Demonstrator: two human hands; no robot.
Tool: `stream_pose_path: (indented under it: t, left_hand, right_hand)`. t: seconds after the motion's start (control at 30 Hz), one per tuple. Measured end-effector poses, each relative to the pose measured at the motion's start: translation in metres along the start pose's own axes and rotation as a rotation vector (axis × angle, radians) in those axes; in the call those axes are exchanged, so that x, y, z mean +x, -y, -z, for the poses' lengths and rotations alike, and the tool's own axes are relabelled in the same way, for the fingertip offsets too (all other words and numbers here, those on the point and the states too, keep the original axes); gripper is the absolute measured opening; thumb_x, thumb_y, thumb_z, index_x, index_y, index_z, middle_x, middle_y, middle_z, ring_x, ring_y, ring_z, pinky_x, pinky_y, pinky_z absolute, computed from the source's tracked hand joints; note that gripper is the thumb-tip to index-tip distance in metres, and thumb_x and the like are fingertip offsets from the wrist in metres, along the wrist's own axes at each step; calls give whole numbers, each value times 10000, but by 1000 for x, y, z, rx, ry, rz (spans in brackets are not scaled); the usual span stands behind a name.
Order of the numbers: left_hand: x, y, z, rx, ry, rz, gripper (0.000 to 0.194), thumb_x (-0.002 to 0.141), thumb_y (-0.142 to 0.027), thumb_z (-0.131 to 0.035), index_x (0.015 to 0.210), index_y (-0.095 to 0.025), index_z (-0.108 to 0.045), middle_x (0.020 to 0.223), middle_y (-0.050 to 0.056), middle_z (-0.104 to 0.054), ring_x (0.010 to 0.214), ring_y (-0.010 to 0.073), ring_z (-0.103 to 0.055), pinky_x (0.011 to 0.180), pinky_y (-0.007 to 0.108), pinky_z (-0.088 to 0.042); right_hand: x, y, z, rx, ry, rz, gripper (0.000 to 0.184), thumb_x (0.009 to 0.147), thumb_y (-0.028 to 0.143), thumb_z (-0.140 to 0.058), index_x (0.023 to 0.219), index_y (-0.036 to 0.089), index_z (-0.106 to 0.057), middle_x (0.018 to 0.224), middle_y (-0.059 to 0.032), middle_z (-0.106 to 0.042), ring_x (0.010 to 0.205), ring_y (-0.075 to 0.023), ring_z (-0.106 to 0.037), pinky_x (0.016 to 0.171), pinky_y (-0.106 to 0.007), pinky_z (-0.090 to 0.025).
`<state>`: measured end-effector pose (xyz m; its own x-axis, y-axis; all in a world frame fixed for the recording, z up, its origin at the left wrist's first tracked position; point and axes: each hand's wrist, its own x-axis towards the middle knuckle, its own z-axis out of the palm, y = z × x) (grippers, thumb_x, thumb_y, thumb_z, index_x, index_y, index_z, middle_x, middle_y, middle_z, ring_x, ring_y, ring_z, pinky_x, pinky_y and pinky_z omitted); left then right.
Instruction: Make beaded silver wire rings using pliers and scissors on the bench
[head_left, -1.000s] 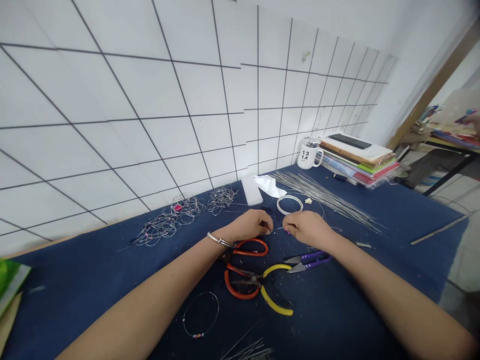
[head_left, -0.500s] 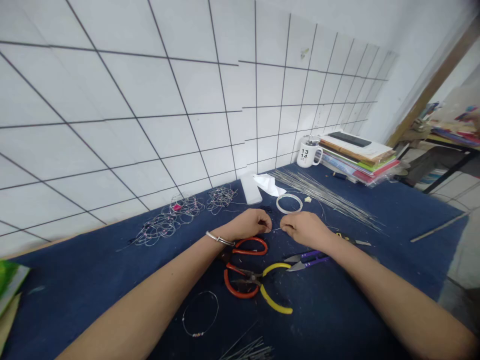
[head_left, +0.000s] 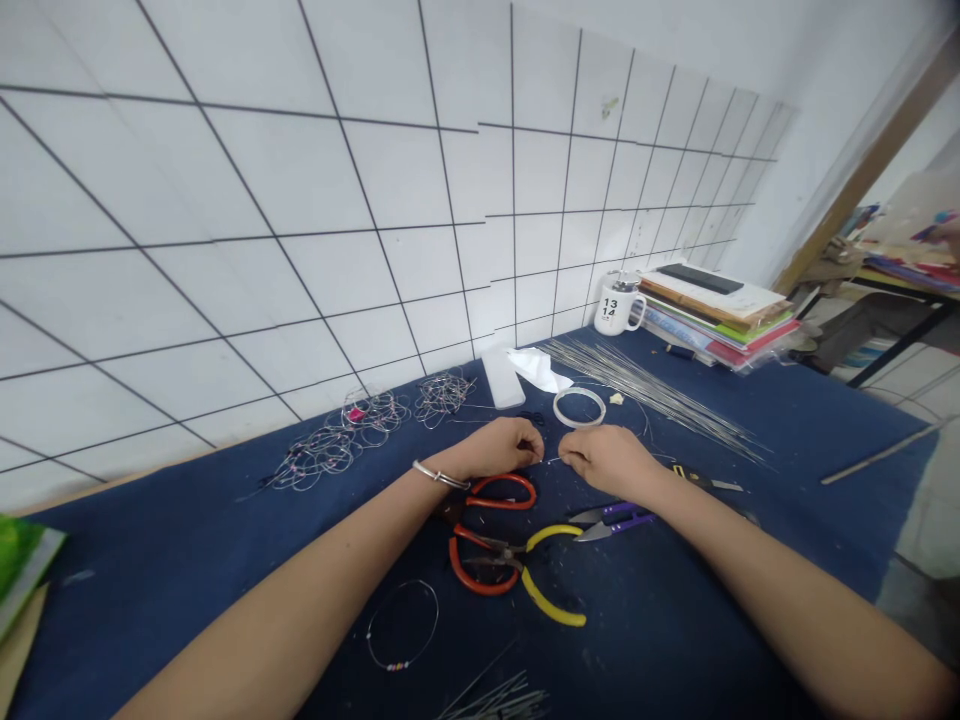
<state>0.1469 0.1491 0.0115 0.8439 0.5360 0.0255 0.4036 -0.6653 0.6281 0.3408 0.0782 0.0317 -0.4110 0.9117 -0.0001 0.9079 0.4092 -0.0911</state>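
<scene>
My left hand [head_left: 508,447] and my right hand [head_left: 606,460] are both pinched, close together above the dark blue cloth. A thin wire [head_left: 553,460] with tiny pale beads runs between their fingertips; the ends are hidden in the fingers. Just below my left hand lie red-handled scissors [head_left: 482,589], overlapped by yellow-handled pliers [head_left: 553,605]. Purple thread snips [head_left: 626,522] rest beneath my right wrist, with a yellow and black cutter [head_left: 691,475] beyond that forearm. A wire loop bracelet with small coloured beads [head_left: 397,666] lies near the front.
Tangled beaded wire loops [head_left: 322,455] lie along the tiled wall. Behind my hands are a tape roll [head_left: 559,412], a white case [head_left: 504,382] and a white tissue [head_left: 538,370]. Straight wires [head_left: 652,390], a mug [head_left: 611,312] and stacked papers [head_left: 720,325] stand farther right.
My right hand has shifted slightly left, toward my left hand, and the cutter now shows beside its forearm. A pink bit under the right fingers is no longer visible.
</scene>
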Motion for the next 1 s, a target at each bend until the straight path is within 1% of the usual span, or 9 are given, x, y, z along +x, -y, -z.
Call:
stream_pose_path:
  t: [0.37, 0.63, 0.83, 1.0]
  left_hand:
    - [0, 0, -1, -22, 6, 7, 221, 668, -103, -454, 772, -144, -645, 797, 12, -627, 678, 104, -535, 632, 187, -392]
    - [0, 0, 0, -11, 3, -8, 222, 662, -99, -450, 764, -144, -643, 794, 10, -624, 671, 100, -533, 625, 182, -387]
    - [0, 2, -1, -7, 7, 5, 217, 654, -97, -448, 751, -146, -636, 775, 9, -620, 674, 102, -533, 623, 180, -387]
    - [0, 1, 0, -10, 11, 1, 221, 657, -98, -445, 757, -143, -636, 781, 10, -621, 675, 101, -533, 624, 180, -387]
  right_hand:
    - [1, -5, -6, 5, -21, -9, 150, 804, 261, -426, 810, 249, -576, 799, 6, -623, 727, -147, -544, 582, -222, -276]
    - [0, -2, -1, -1, -6, -14, 157, 813, 262, -424, 815, 239, -580, 806, -2, -625, 739, -145, -543, 604, -220, -285]
    - [0, 0, -2, -19, 15, -9, 163, 808, 234, -422, 835, 237, -583, 818, -6, -625, 740, -144, -541, 602, -221, -281]
    - [1, -1, -3, -13, 12, -14, 169, 817, 251, -417, 843, 240, -583, 825, -9, -622, 754, -145, -542, 602, -222, -279]
